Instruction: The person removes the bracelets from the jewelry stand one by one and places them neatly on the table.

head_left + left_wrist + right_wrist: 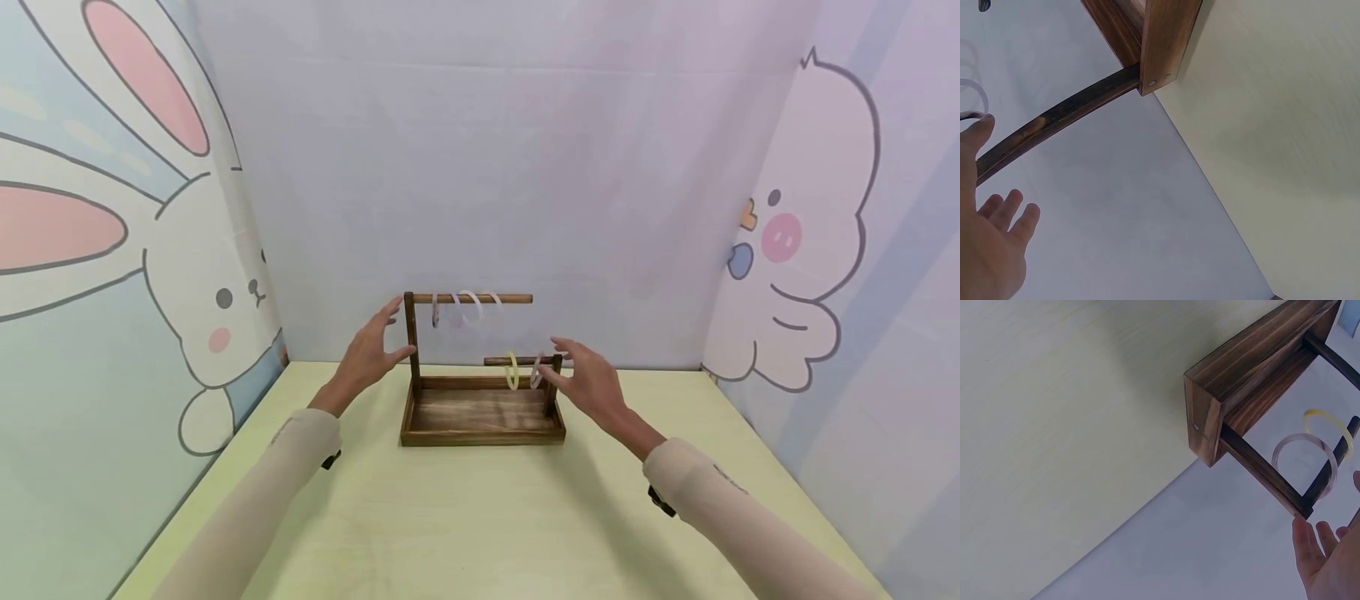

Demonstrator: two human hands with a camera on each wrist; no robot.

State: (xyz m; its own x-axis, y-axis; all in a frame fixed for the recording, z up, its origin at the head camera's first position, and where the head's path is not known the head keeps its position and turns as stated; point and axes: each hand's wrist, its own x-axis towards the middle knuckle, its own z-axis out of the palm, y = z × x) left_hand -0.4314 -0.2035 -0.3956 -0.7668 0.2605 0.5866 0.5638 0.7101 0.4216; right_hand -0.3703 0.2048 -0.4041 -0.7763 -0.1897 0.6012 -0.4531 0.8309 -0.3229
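Note:
A dark brown wooden stand [480, 437] has a shallow tray base and two posts with horizontal bars. On the taller bar [517, 298] hang several bangles: a dark-patterned one [435, 317], a lavender one, and whitish ones. The lower bar carries a yellow bangle [1329, 417] and a pale greyish-purple bangle [1300, 436]. My left hand [369, 354] is beside the tall left post [1060, 115], fingers spread, holding nothing. Beside the short right post [1263, 469] is my right hand [592, 382], fingers extended and gripping nothing; whether a fingertip touches the post, I cannot tell.
The stand rests on a pale yellow table [465, 517] near its back edge. Behind it hangs a plain light backdrop [480, 167]. Side panels show a cartoon rabbit [202, 292] on the left and a cartoon chick [817, 167] on the right.

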